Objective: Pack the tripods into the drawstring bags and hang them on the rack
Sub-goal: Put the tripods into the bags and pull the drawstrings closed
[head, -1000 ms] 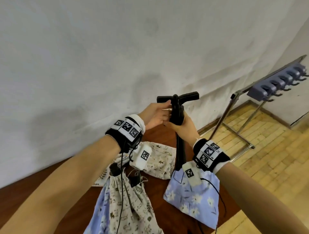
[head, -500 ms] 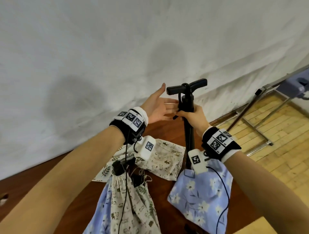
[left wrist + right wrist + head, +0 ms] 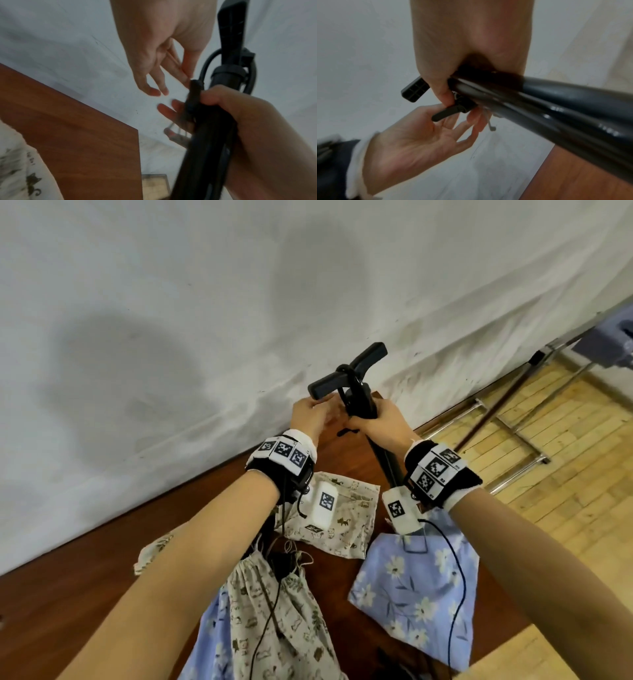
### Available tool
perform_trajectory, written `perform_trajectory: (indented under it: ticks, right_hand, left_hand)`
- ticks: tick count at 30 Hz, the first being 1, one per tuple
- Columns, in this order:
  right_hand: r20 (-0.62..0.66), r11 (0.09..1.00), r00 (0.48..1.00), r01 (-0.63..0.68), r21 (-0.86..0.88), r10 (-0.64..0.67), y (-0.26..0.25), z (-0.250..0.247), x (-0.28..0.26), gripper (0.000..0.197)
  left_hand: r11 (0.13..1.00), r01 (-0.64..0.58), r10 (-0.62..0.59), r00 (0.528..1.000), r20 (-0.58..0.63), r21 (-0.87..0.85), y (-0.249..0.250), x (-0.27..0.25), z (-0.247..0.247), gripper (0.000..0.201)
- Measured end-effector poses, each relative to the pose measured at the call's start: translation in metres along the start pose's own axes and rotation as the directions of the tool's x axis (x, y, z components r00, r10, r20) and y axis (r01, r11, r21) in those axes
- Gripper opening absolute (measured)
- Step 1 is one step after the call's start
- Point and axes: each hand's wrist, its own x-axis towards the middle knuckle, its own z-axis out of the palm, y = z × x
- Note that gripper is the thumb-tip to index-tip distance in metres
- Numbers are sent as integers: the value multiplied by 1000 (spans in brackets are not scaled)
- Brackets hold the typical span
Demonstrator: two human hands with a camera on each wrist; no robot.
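The right hand (image 3: pixel 383 426) wraps its fingers round the upright tripod (image 3: pixel 359 402) above the tabletop's (image 3: pixel 102 594) far edge, steadying it so the left hand's (image 3: pixel 310 419) loosely spread fingers can work its lever (image 3: pixel 447 112)

I see a brown bench (image 3: pixel 85 594) carrying three bags: blue (image 3: pixel 411 604), cream (image 3: pixel 346 525), and a stuffed cream one (image 3: pixel 274 628).

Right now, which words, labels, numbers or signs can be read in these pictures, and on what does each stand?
No readable words.
Wrist bands: square black-and-white code markers only.
White wrist box: small dark label, too small to read.
Tripod: pale marks, blurred.
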Motion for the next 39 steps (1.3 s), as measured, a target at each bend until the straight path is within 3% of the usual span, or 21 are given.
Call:
perform_trajectory:
  ticks: [3,5,6,7,9,10,11,12,16,18,20,21,23,26,29,31,34,36,39]
  right_hand:
    - [-44,997,998,-36,71,39,1,-10,4,9]
    - [-35,980,998,-45,192,53,1,-24,4,8]
    - [5,968,998,-57,243,57,2,-31,3,6]
    - [54,955,997,-74,286,62,4,-38,3,3]
    - [138,937,988,-113,329,70,7,-43,2,3]
    - [162,936,983,-133,326,83,10,-43,3,5]
    - [177,940,979,-148,307,96,13,-41,4,7]
    - [184,949,976,-161,270,113,17,-37,5,10]
    - [237,973,952,-218,70,196,32,-23,7,16]
    - [302,969,923,-247,-10,238,40,-15,5,15]
    - [347,966,902,-247,-70,256,45,-5,0,13]
    - [366,966,895,-244,-82,257,47,-1,-2,14]
    - [402,967,879,-236,-100,256,49,5,-7,17]
    - [485,962,833,-257,-87,266,48,12,-16,25]
    - [513,969,822,-223,-111,248,42,21,-23,22]
    - [512,967,821,-203,-152,253,34,27,-28,16]
    - [510,958,812,-222,-179,283,25,32,-41,19]
    - [507,957,812,-246,-152,290,21,30,-51,23]
    - [556,941,762,-306,-144,333,19,28,-70,37]
  left_hand:
    - [992,22,-24,1000,-11,-122,2,21,-27,14]
    - [995,96,-95,995,-20,37,1,36,-53,11]
    - [962,154,-159,987,7,227,-4,41,-65,9]
    - [869,170,-220,974,54,465,-11,44,-72,11]
    - [470,47,-303,947,111,882,-34,49,-80,25]
    - [277,-20,-329,937,115,961,-46,47,-80,30]
    - [163,-53,-365,925,110,985,-57,45,-80,34]
    - [126,-57,-396,913,103,990,-66,42,-78,38]
    - [71,-78,-458,883,102,994,-86,34,-70,40]
    - [66,-110,-479,868,129,992,-86,26,-69,28]
    - [150,-140,-502,842,198,979,-85,23,-71,18]
    - [219,-154,-498,832,246,963,-82,22,-71,20]
    - [272,-213,-457,830,320,939,-73,18,-70,29]
    - [216,-273,-457,820,344,938,-57,5,-69,43]
    - [157,-245,-491,821,291,957,-46,-14,-72,31]
    - [189,-207,-447,852,271,960,-45,-23,-76,29]
    - [359,-169,-296,912,284,918,-39,-44,-85,42]
    - [417,-236,-210,915,345,878,-36,-57,-91,56]
    - [413,-422,-19,882,471,807,-24,-77,-97,53]
